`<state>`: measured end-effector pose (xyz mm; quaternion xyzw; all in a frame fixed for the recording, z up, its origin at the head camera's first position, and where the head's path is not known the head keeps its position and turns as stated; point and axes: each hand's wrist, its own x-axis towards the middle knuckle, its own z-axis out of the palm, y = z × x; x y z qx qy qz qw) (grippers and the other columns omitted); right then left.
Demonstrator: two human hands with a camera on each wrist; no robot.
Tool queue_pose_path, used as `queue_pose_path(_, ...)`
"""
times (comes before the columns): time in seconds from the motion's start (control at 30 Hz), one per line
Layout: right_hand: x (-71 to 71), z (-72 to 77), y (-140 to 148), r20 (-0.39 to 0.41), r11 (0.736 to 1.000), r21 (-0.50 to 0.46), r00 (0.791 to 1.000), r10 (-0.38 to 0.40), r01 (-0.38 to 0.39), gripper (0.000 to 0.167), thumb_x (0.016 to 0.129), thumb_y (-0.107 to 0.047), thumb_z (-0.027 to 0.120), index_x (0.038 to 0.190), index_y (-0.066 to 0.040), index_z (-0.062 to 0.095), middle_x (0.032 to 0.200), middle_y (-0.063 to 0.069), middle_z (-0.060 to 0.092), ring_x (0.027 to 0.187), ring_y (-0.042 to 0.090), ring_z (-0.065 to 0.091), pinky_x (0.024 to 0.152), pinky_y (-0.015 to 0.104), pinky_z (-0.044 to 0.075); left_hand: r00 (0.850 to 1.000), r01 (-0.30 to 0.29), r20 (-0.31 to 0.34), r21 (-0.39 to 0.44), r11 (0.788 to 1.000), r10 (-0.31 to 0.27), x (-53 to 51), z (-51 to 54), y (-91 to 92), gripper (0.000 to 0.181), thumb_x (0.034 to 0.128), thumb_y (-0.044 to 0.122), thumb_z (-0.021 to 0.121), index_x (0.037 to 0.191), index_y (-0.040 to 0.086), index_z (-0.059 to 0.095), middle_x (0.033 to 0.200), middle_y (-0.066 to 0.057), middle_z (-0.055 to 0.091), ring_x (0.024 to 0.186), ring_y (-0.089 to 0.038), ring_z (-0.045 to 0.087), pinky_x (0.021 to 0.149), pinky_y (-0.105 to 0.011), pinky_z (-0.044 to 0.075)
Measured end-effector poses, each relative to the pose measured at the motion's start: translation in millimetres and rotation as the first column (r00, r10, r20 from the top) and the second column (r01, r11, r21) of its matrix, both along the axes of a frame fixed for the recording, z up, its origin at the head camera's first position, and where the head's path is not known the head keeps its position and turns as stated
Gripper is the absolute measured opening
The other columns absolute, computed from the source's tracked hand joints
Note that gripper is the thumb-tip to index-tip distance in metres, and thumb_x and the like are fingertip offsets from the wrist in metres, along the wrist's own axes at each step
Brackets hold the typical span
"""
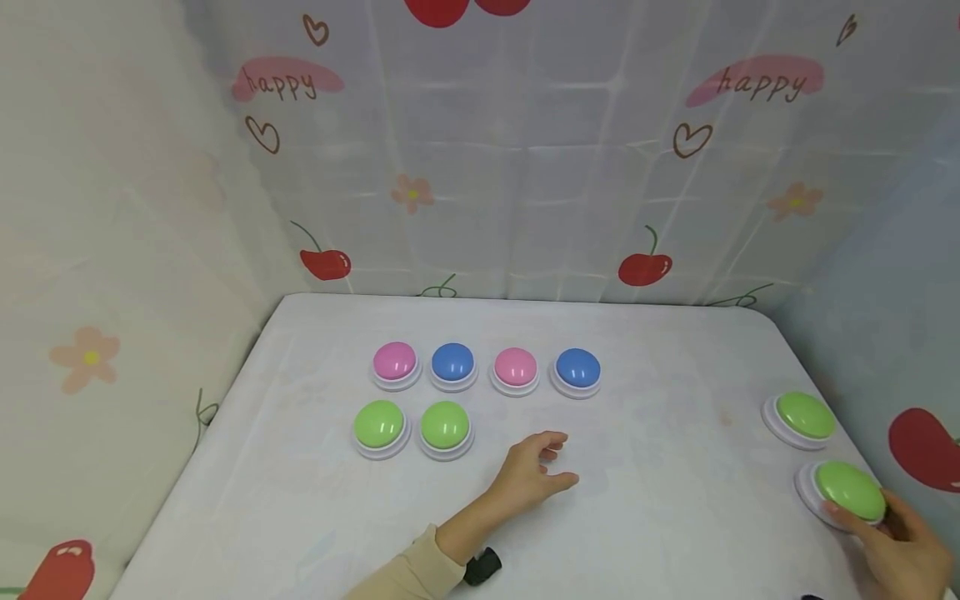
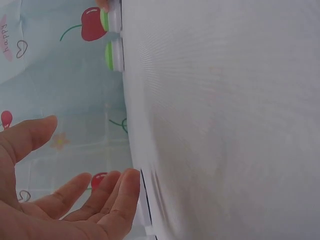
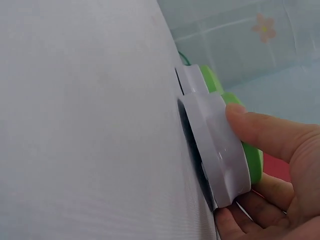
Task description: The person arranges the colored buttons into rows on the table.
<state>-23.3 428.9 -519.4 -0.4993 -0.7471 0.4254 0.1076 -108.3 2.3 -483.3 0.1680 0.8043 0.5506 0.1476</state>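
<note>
At the table's right edge, my right hand (image 1: 903, 542) grips a green push button (image 1: 850, 490) with a white base, thumb on the near side and fingers round the far side. In the right wrist view, that button (image 3: 220, 145) is tilted, and its dark underside shows along one edge. Just behind it sits another green button (image 1: 806, 415). Over the middle of the table my left hand (image 1: 525, 475) hovers with fingers loosely bent and thumb apart, holding nothing. Nearest to it on the left is a green button (image 1: 445, 425), with one more green button (image 1: 378, 424) beside that.
A back row holds a pink button (image 1: 394, 361), a blue button (image 1: 452, 362), a second pink button (image 1: 515, 367) and a second blue button (image 1: 577, 368). The white table (image 1: 675, 467) is enclosed by a printed curtain (image 1: 517, 167) at the back and sides.
</note>
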Motion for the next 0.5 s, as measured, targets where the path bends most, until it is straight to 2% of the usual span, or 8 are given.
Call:
queue_pose_path(0.1, -1.7, 10.1, -11.7, -0.043, 0.998, -0.058, 0.999, -0.008, 0.005, 0.084, 0.086, -0.039, 0.071, 0.154, -0.030, 0.023, 0.162, 0.002, 0.023, 0.149, 0.020, 0.025, 0.122, 0.037, 0.025, 1.000, -0.001, 0.000, -0.002, 1.000, 0.001, 0.6, -0.1, -0.8, 0.054, 0.0830, 0.015, 0.076, 0.131, 0.000, 0.057, 0.126, -0.017, 0.062, 0.112, -0.029, 0.060, 0.090, -0.026, 0.055)
queue_pose_path(0.23, -8.4, 25.9, -30.1, -0.074, 0.993, -0.105, 0.996, 0.045, -0.052, 0.086, 0.083, -0.038, 0.076, 0.153, -0.034, 0.026, 0.161, -0.004, 0.023, 0.150, 0.018, 0.020, 0.121, 0.033, 0.023, 1.000, -0.008, -0.017, -0.013, 1.000, 0.008, -0.1, 0.2, -1.9, 0.054, 0.0829, 0.015, 0.076, 0.131, 0.001, 0.057, 0.126, -0.017, 0.062, 0.112, -0.028, 0.060, 0.090, -0.026, 0.055)
queue_pose_path(0.4, -24.3, 40.3, -58.4, -0.050, 0.975, -0.117, 0.981, 0.186, -0.190, 0.090, 0.081, -0.040, 0.078, 0.154, -0.032, 0.026, 0.161, -0.002, 0.026, 0.150, 0.021, 0.024, 0.118, 0.033, 0.028, 0.999, -0.024, -0.037, -0.014, 1.000, 0.023, -3.9, 2.3, -2.4, 0.055, 0.0837, 0.015, 0.076, 0.133, 0.001, 0.055, 0.128, -0.016, 0.061, 0.113, -0.028, 0.060, 0.093, -0.030, 0.055)
queue_pose_path(0.43, -27.4, 42.2, -65.5, -0.044, 0.968, -0.111, 0.974, 0.221, -0.225, 0.091, 0.081, -0.040, 0.078, 0.154, -0.031, 0.026, 0.161, -0.001, 0.026, 0.149, 0.021, 0.025, 0.117, 0.030, 0.029, 0.999, -0.028, -0.039, -0.012, 1.000, 0.027, -5.0, 2.9, -2.2, 0.055, 0.0839, 0.015, 0.076, 0.133, 0.001, 0.055, 0.128, -0.016, 0.061, 0.113, -0.028, 0.060, 0.094, -0.030, 0.055)
queue_pose_path(0.5, -32.1, 43.5, -81.6, -0.068, 0.945, -0.061, 0.946, 0.317, -0.321, 0.090, 0.081, -0.037, 0.080, 0.154, -0.026, 0.029, 0.159, 0.000, 0.032, 0.146, 0.018, 0.031, 0.114, 0.021, 0.033, 0.999, -0.028, -0.045, -0.005, 1.000, 0.027, -7.1, 5.1, -2.0, 0.056, 0.0846, 0.015, 0.075, 0.134, 0.001, 0.054, 0.129, -0.017, 0.060, 0.114, -0.029, 0.059, 0.095, -0.031, 0.054)
